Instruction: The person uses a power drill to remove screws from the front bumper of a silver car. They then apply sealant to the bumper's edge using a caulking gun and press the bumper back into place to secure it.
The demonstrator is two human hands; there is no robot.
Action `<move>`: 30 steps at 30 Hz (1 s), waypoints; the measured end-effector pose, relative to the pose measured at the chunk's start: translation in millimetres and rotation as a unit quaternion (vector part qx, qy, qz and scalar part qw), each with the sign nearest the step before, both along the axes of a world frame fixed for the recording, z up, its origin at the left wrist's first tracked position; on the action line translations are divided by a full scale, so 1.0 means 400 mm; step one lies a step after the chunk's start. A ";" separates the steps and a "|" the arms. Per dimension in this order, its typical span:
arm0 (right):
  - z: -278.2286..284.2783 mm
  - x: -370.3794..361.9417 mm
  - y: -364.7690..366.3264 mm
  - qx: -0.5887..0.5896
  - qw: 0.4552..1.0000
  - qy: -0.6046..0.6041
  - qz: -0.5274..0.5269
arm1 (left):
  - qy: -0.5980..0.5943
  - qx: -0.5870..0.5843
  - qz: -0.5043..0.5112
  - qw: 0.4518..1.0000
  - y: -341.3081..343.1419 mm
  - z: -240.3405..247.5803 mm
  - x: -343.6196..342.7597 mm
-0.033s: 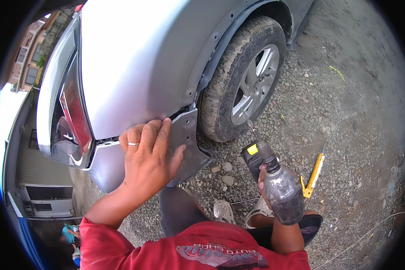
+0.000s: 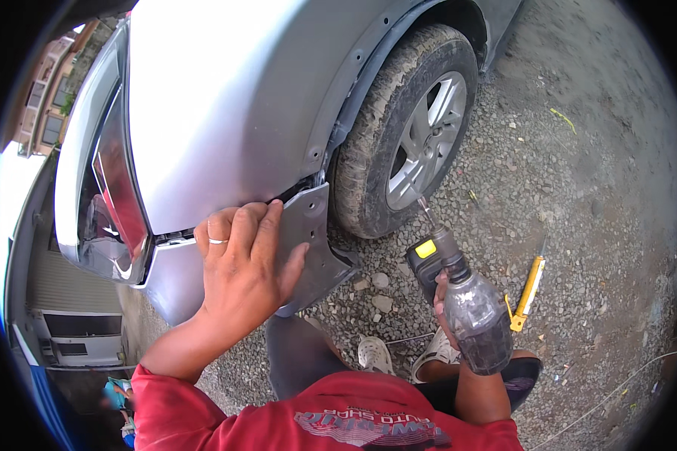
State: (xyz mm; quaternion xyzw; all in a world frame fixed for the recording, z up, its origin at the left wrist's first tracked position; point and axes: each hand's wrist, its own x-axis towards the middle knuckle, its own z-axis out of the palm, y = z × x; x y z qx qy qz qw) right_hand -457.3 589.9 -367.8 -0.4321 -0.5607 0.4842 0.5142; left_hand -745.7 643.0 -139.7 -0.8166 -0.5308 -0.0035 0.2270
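Note:
My left hand (image 2: pixel 242 259) lies with fingers stretched out over the silver bumper corner (image 2: pixel 308 225). Its fingertips, one finger ringed, touch the seam where the bumper meets the fender (image 2: pixel 226 113). A dark gap shows in that seam on both sides of the hand. My right hand (image 2: pixel 442 304) is wrapped round the grip of a cordless drill (image 2: pixel 470 316), partly hidden behind the tool's scuffed clear-and-black body. The drill's thin bit points away from me toward the wheel and touches no panel that I can see. Several small holes dot the bumper's edge and the fender's arch lip.
Just beyond the bumper stands the muddy front tyre (image 2: pixel 368 143) with its alloy rim. The headlight (image 2: pixel 116 218) is at the left. A yellow snap-off cutter (image 2: pixel 529 293) lies on the gravel (image 2: pixel 579 218) right of the drill. Far left, a person (image 2: pixel 119 395) is near a building.
The drill has shifted very slightly to the right. The headlight and fender appear a little further left in view. My left hand keeps its place on the seam.

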 end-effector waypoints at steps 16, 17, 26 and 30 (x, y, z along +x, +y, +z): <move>0.070 -0.100 0.085 0.075 0.995 0.026 0.053 | -0.027 0.007 -0.091 0.995 -0.097 0.022 -0.024; 0.075 -0.100 0.087 0.067 0.996 0.030 0.058 | -0.026 0.005 -0.095 0.995 -0.102 0.027 -0.029; 0.005 -0.084 0.129 0.143 0.984 -0.083 0.070 | -0.025 -0.041 -0.118 0.992 -0.142 0.057 -0.026; 0.003 -0.154 0.142 0.099 0.988 0.050 0.108 | -0.017 -0.031 -0.090 0.995 -0.163 0.059 -0.024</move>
